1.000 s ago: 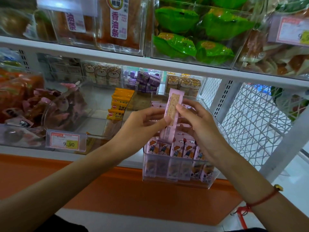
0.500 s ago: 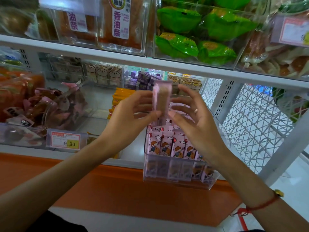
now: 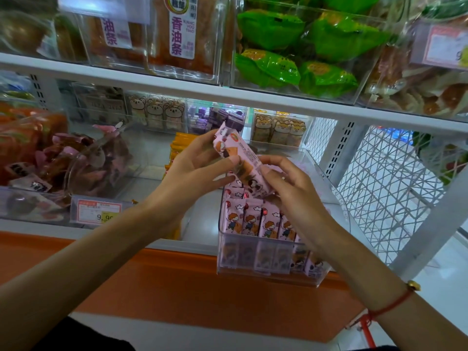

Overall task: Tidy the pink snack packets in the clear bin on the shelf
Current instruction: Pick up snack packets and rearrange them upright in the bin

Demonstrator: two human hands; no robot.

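Single head-worn wide-angle view, facing forward and slightly down at the shelf (image 3: 177, 82) from close range, with the bin (image 3: 266, 272) just below centre.

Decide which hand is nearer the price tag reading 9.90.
Left. The left hand holds the pink packet just above-right of the price tag; the right hand is farther right, over the bin.

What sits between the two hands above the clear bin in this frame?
In the head view, a single pink snack packet lies tilted between the left hand and right hand, both pinching it, above the clear bin of upright packets.
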